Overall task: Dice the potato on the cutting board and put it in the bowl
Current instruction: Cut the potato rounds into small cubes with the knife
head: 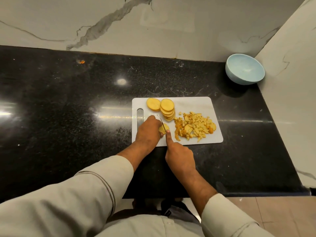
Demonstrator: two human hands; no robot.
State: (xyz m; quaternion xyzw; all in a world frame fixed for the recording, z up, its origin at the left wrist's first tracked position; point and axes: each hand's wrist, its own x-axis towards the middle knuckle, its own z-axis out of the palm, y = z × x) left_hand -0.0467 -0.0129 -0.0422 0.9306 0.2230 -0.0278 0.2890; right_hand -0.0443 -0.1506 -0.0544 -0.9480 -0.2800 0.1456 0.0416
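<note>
Two hands worked: left hand (148, 130) pressed a slice (162, 130), right hand (179, 158) clamped the knife (163, 124); fingers so near the blade might get nicked

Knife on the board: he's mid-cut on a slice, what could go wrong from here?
The left hand pins the potato slice right against the knife, so a slip could nick fingers. The diced pile sits near the cutting board edge and may spill. The bowl is far off, so pieces may drop in transfer.
</note>
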